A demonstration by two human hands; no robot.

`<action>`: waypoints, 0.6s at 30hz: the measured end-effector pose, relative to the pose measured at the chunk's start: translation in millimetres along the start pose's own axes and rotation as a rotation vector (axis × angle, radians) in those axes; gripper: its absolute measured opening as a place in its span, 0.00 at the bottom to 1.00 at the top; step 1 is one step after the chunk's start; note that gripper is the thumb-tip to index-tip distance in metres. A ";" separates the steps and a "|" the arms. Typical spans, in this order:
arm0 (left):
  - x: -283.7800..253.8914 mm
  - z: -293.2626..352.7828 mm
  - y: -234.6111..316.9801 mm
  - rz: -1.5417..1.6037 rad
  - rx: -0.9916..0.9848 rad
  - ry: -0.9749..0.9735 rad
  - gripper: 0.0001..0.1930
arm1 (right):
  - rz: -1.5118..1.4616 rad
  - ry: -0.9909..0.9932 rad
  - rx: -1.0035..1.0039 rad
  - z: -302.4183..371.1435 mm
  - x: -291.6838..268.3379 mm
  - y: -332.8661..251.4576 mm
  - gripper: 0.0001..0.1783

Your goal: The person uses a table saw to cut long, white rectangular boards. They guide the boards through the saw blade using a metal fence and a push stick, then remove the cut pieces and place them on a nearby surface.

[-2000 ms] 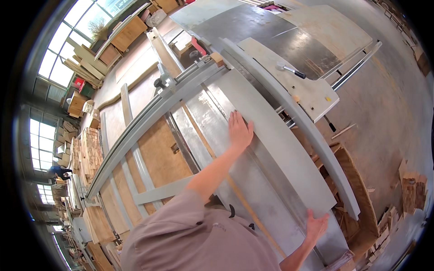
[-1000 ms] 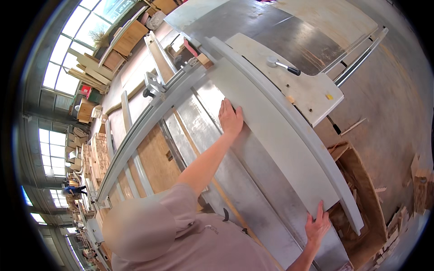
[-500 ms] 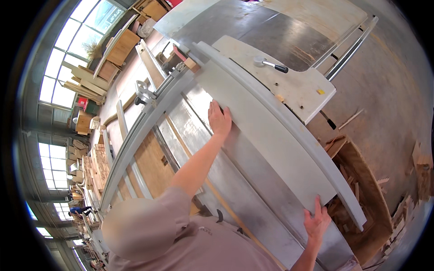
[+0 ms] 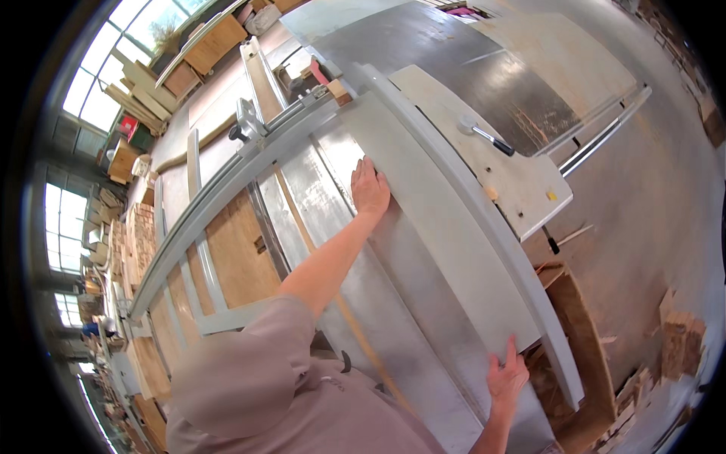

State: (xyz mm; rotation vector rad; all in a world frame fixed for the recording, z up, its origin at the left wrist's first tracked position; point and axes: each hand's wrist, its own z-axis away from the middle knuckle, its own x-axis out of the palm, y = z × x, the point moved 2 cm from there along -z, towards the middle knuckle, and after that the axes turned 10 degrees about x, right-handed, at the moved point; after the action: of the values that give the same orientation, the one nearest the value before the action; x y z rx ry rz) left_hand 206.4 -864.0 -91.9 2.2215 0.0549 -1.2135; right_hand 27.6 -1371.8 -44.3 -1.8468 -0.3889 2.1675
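Observation:
A long pale grey panel point(image 4: 442, 216) lies on a metal machine table point(image 4: 401, 280), lengthwise along a grey fence point(image 4: 484, 231). My left hand point(image 4: 370, 189) is flat at the panel's near-side edge, fingers together and stretched forward. It holds nothing in a grip. At the panel's right end, my right hand point(image 4: 507, 380) touches the corner with an outstretched index finger; its other fingers are partly bent. A small wooden block point(image 4: 338, 92) sits by the panel's far left end.
A grey crosscut fence point(image 4: 227, 203) with a metal stop runs along the left. Beyond the long fence is a white plate with a black-handled lever point(image 4: 495, 144). A wooden bin point(image 4: 582, 356) of offcuts stands at right, with scrap wood point(image 4: 683, 337) on the floor.
The whole view has turned and shifted slightly. Both hands keep their places at the panel's edge and end; no clear movement of the panel against the fence shows.

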 end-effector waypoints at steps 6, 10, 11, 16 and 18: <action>-0.2 -15.1 -13.8 -0.064 0.007 -0.002 0.30 | 0.026 0.017 -0.013 -5.7 8.3 -11.8 0.40; -4.2 -24.8 -21.2 -0.068 0.001 0.000 0.30 | 0.042 0.004 -0.002 -8.7 5.7 -28.2 0.40; -5.5 -27.4 -23.2 -0.068 0.003 0.002 0.30 | 0.046 0.003 0.001 -9.0 6.6 -30.8 0.40; -7.7 -38.6 -30.0 -0.061 -0.013 -0.010 0.30 | 0.040 0.063 -0.077 -15.9 5.9 -45.8 0.39; -9.6 -45.6 -32.1 -0.060 -0.012 -0.007 0.30 | 0.000 0.077 -0.089 -19.0 10.5 -48.4 0.39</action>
State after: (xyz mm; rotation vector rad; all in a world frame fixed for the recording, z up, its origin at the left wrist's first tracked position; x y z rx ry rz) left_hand 225.2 -811.6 -81.6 2.2194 0.1267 -1.2493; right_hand 46.1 -1322.4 -38.9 -1.9699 -0.4762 2.1033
